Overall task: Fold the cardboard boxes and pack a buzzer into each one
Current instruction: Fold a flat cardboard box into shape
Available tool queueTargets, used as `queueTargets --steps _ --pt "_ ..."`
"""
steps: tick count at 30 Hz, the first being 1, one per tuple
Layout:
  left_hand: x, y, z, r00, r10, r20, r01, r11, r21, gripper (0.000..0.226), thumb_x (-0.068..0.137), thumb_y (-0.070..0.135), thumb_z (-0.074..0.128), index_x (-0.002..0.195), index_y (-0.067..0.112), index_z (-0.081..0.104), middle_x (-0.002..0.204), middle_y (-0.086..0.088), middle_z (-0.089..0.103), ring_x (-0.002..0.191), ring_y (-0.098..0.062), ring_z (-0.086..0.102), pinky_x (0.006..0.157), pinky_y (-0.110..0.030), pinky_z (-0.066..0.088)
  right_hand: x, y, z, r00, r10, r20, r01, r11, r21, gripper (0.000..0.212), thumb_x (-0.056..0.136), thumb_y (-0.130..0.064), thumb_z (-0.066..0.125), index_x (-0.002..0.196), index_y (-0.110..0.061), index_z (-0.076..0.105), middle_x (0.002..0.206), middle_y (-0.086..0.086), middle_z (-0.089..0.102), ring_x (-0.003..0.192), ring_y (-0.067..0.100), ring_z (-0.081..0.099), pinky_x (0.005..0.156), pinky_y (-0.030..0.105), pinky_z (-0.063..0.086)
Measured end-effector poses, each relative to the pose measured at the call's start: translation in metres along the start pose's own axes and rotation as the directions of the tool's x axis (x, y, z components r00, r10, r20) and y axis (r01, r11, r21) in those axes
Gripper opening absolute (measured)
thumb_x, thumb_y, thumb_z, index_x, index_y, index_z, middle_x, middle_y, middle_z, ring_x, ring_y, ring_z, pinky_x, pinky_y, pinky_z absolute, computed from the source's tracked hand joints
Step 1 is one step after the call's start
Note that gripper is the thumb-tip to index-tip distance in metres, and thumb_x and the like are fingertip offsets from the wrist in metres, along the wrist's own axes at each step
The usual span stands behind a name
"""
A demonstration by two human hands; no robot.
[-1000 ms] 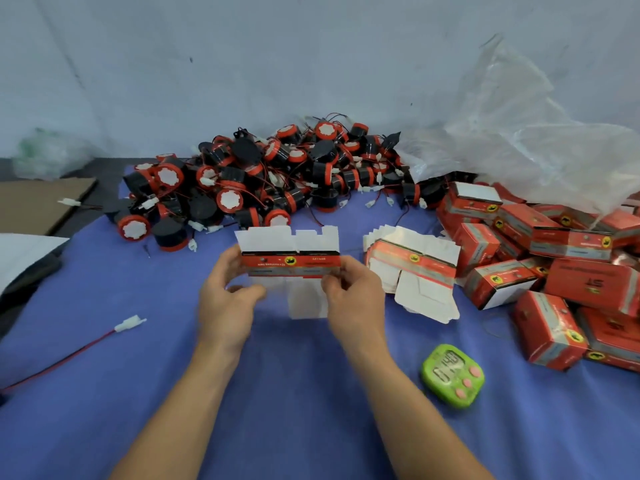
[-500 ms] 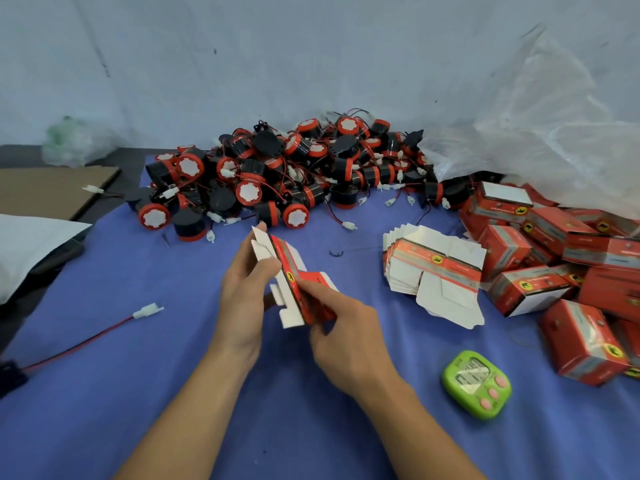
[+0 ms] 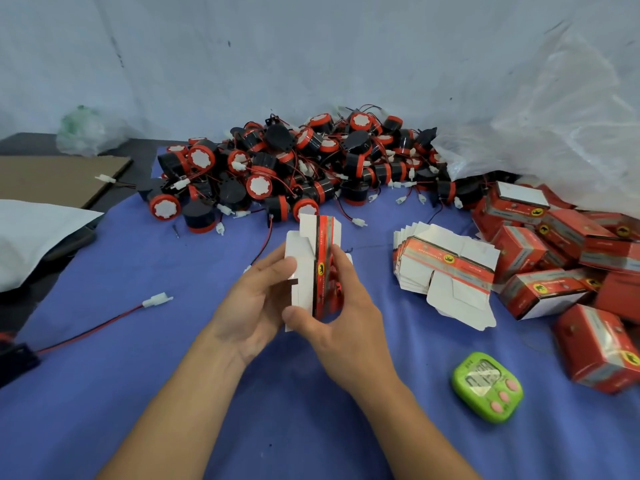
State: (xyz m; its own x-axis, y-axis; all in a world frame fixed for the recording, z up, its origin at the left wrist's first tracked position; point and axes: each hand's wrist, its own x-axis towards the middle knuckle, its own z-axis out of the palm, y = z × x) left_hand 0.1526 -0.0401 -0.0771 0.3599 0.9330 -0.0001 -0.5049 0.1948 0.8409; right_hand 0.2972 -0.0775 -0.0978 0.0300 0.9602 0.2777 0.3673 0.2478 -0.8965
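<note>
I hold one flat red-and-white cardboard box point(image 3: 317, 258) upright above the blue cloth, its long side standing vertical. My left hand point(image 3: 252, 303) cups its white flaps from the left, thumb on the front. My right hand point(image 3: 341, 317) grips the red printed side, thumb under the bottom edge, fingers behind. A pile of black-and-red buzzers point(image 3: 294, 168) with thin wires lies at the back. A stack of flat boxes point(image 3: 446, 268) lies to the right, and folded red boxes point(image 3: 561, 258) are heaped further right.
A green timer point(image 3: 486, 386) lies near my right forearm. A loose red wire with a white plug point(image 3: 157, 301) crosses the cloth at left. A clear plastic bag point(image 3: 554, 126) rises at the back right. Brown cardboard point(image 3: 52, 178) and a white bag point(image 3: 31, 233) lie at left.
The box was held flat and horizontal between both hands; it has been turned on end, and both hands now close around it. The camera moved closer.
</note>
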Motion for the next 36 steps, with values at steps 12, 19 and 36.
queueTargets --steps 12,19,36 --pt "0.009 -0.008 0.010 0.958 0.120 -0.261 -0.115 0.993 0.037 0.029 0.098 0.013 0.054 0.106 0.009 0.081 0.108 -0.019 0.072 0.097 -0.031 0.068 0.083 -0.039 0.062 -0.006 -0.001 -0.001 0.989 -0.067 -0.129 0.065 0.998 -0.022 0.068 0.078 -0.035 0.053 0.135 -0.069 0.039 0.113 -0.030 0.064 0.099 0.000 0.064 0.077 0.013 0.051" --pt "-0.002 -0.014 0.029 0.755 0.615 -0.226 -0.296 0.628 0.719 0.032 0.094 0.026 0.058 0.096 0.053 0.075 0.090 0.016 0.079 0.086 -0.010 0.075 0.075 -0.031 0.063 0.002 -0.001 -0.003 0.958 -0.239 -0.159 0.215 0.964 -0.155 0.056 0.087 -0.031 0.049 0.141 -0.044 0.050 0.146 -0.033 0.043 0.140 -0.004 0.039 0.109 0.009 0.033" --pt "-0.005 -0.011 0.019 0.625 0.743 -0.238 -0.160 0.421 0.893 0.032 0.098 0.022 0.067 0.114 0.049 0.073 0.094 0.053 0.061 0.092 0.019 0.063 0.072 -0.001 0.045 0.004 -0.013 -0.022 0.862 -0.467 -0.197 0.385 0.856 -0.344 0.027 0.079 -0.028 0.079 0.082 -0.020 0.054 0.154 -0.015 0.045 0.149 0.011 0.032 0.112 0.016 0.028"
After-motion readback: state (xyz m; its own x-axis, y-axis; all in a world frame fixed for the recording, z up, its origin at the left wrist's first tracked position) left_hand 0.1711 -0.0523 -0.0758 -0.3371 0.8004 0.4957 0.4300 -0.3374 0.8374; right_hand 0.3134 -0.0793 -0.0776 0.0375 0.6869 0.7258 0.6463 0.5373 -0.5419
